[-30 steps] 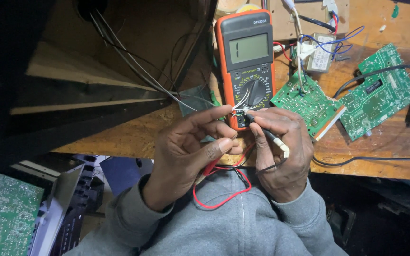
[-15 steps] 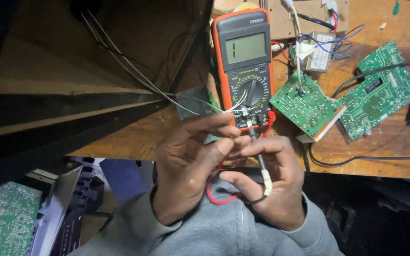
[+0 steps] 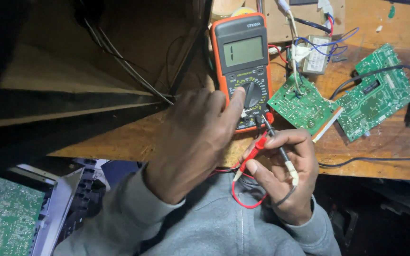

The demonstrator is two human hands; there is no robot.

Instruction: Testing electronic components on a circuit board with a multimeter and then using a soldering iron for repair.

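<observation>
An orange and grey multimeter [image 3: 242,52] lies on the wooden bench [image 3: 385,142], its screen lit. My left hand [image 3: 193,137] rests against its lower left side, with thumb and forefinger at the round black dial [image 3: 251,95]. My right hand [image 3: 283,175] is just below the meter and holds two test probes, a red probe [image 3: 255,147] and a black probe [image 3: 281,154] with a pale tip. Their red and black leads loop down over my grey sweater.
Two green circuit boards [image 3: 304,106] [image 3: 378,97] lie right of the meter, with a small transformer [image 3: 316,59] and coloured wires behind. A dark wooden cabinet [image 3: 86,71] with cables stands at the left. Another green board [image 3: 5,218] sits below the bench at the lower left.
My left hand has moved up from the probe plugs onto the meter's dial. My right hand has dropped slightly and now grips both probes. The view has shifted a little.
</observation>
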